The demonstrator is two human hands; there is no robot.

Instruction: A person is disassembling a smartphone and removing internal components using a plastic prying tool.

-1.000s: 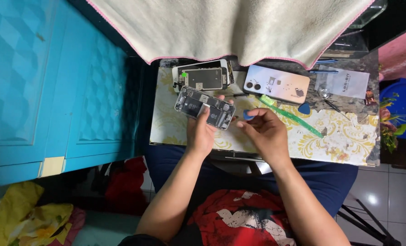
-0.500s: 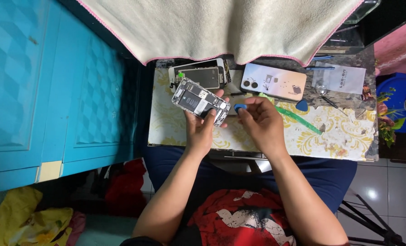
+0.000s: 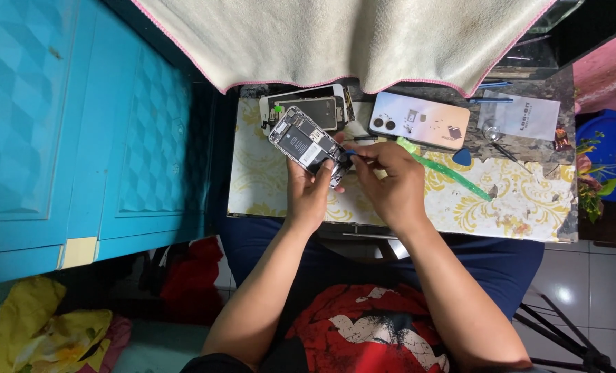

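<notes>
My left hand (image 3: 309,190) grips an opened smartphone (image 3: 306,143) with its battery and circuit boards exposed, tilted above the table's near left part. My right hand (image 3: 389,181) pinches a small blue-tipped tool (image 3: 350,153) whose tip touches the phone's lower end. Just behind lies a detached phone screen (image 3: 310,110), face down. A pale phone back cover (image 3: 420,121) with small parts on it rests to the right. A green plastic pry tool (image 3: 447,170) lies slanted beside my right hand, partly under it.
The small table (image 3: 515,200) has a white and gold patterned cover. A beige towel with pink edging (image 3: 349,38) hangs over its far side. A blue pick (image 3: 462,157) and a white packet (image 3: 527,116) lie at the right. A turquoise cabinet (image 3: 80,131) stands left.
Both hands have drifted slightly left with the phone. My right hand has brought the blue-tipped tool onto the phone's lower end. The camera view shifted a little.
</notes>
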